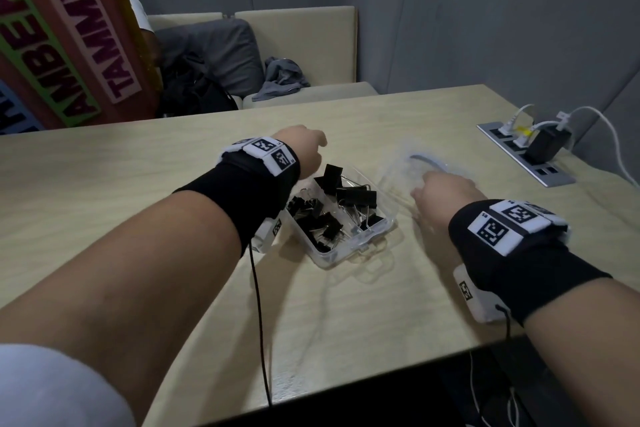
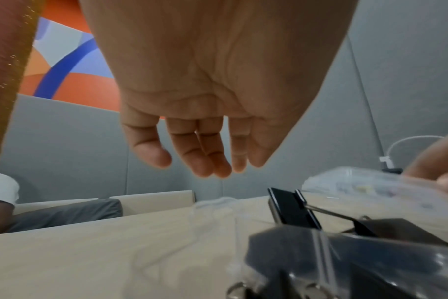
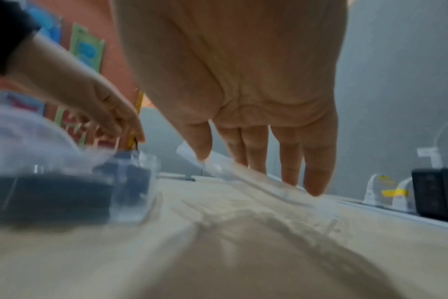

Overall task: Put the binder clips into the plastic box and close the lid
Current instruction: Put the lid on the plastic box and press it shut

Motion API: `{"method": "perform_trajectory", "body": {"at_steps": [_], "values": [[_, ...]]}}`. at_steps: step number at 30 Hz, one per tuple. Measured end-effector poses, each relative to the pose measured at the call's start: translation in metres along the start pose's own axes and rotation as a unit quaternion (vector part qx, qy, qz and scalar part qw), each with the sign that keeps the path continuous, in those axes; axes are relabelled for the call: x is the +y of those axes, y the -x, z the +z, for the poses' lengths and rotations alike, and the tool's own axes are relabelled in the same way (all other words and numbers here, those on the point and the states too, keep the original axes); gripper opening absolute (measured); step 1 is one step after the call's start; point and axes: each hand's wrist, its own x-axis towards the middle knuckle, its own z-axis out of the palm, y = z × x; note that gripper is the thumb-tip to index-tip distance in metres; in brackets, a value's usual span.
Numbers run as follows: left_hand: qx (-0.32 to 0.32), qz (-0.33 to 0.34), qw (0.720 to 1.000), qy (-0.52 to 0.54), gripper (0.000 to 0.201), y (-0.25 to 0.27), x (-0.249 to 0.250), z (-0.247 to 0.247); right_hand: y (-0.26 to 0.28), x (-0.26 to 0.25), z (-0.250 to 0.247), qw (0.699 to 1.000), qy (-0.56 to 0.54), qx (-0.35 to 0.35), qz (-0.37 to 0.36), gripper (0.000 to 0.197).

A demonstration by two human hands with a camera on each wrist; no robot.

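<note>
Clips are lying in the box. Right hand is pinching the lid beside the box. Left hand is hovering over the box, fingers relaxed, empty.

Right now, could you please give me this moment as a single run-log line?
binder clips: in plastic box | lid: off, right hand pinching it | left hand: empty, above box | step: close lid pending

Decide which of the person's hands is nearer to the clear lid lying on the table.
Right. The right hand is at the lid, its fingers holding its edge. The left hand hovers beyond the plastic box of binder clips, apart from the lid.
</note>
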Motion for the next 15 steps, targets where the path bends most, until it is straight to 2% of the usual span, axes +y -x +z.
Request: {"method": "perform_trajectory", "body": {"at_steps": [1, 3, 6, 9, 11, 15], "values": [[0.008, -0.009, 1.000, 0.005, 0.042, 0.002, -0.004, -0.004, 0.002, 0.001, -0.004, 0.996, -0.079, 0.034, -0.007, 0.033], [0.015, -0.024, 1.000, 0.009, 0.039, 0.007, -0.012, -0.008, 0.008, -0.002, -0.013, 0.968, -0.231, 0.091, -0.032, 0.038], [0.024, -0.050, 0.998, 0.037, 0.038, 0.013, -0.020, -0.012, 0.019, -0.014, -0.021, 0.941, -0.297, 0.099, -0.128, 0.046], [0.045, -0.077, 0.988, 0.126, 0.041, 0.020, -0.026, -0.013, 0.033, -0.034, -0.020, 0.945, -0.195, 0.077, -0.251, 0.047], [0.057, -0.095, 0.978, 0.175, 0.040, 0.024, -0.032, -0.011, 0.039, -0.046, -0.016, 0.941, -0.121, 0.084, -0.305, 0.042], [0.037, -0.140, 0.961, 0.235, 0.040, 0.035, -0.040, -0.010, 0.047, -0.055, -0.015, 0.950, -0.021, 0.065, -0.306, 0.035]]}}
